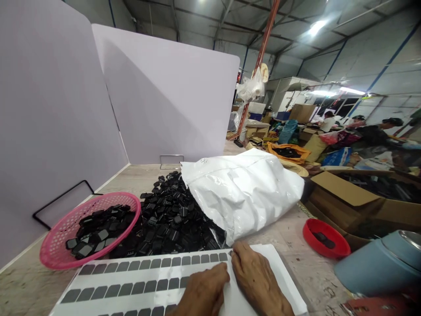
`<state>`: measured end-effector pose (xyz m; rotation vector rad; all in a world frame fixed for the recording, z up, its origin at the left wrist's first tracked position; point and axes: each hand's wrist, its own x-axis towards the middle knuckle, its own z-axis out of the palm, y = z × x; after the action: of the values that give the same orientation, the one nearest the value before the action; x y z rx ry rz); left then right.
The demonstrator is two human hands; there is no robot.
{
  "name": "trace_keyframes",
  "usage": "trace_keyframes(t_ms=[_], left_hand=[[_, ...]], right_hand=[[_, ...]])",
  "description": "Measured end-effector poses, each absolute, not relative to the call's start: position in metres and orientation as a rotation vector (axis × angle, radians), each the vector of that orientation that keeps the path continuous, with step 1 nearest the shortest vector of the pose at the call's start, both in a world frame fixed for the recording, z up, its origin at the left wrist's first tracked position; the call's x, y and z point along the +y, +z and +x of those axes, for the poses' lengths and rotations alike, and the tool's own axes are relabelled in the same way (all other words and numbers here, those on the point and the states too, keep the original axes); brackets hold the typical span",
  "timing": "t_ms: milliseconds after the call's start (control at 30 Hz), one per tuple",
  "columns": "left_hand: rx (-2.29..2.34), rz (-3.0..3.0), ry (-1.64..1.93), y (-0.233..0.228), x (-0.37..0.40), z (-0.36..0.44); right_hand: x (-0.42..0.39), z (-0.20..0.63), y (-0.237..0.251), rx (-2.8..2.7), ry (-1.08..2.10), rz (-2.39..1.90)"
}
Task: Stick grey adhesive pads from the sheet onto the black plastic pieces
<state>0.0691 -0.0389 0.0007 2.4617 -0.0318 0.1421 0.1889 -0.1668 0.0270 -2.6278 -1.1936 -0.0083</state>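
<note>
A white sheet [131,292] carrying rows of grey rectangular stickers lies at the near table edge. My left hand [204,292] rests on the sheet near its right part, fingers curled down. My right hand [255,276] lies beside it, fingertips touching the end of the top sticker row. Whether either hand pinches a sticker is hidden. Behind the sheet a pile of small black plastic parts [171,219] spills from a white plastic bag [243,188]. A pink basket [52,252] at the left holds more black parts.
White divider panels [164,96] wall off the left and back. A red lid [325,239] and a light blue container [378,263] sit at the right. Cardboard boxes [348,197] stand beyond the table edge. People work in the far right background.
</note>
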Motion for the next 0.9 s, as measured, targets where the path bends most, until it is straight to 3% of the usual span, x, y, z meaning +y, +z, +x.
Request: trace_keyframes(t_ms=[167,433,667,800,900], left_hand=[[0.005,2.929,-0.001,-0.016,-0.052,0.078],[-0.042,2.994,0.106,-0.027,-0.055,0.082],[-0.131,2.981,0.194,-0.008,-0.059,0.079],[-0.081,2.774,0.43,0.004,-0.033,0.064],[0.12,2.669,0.907,0.024,0.02,0.037]], right_hand=[[-0.164,0.191,0.027,-1.235,0.038,-2.577],[-0.161,0.197,0.034,-1.222,0.18,-2.486],[-0.163,0.203,0.049,-1.134,0.459,-2.17],[-0.174,0.201,0.058,-0.958,0.591,-1.875],[-0.185,0.199,0.052,-0.763,0.602,-1.858]])
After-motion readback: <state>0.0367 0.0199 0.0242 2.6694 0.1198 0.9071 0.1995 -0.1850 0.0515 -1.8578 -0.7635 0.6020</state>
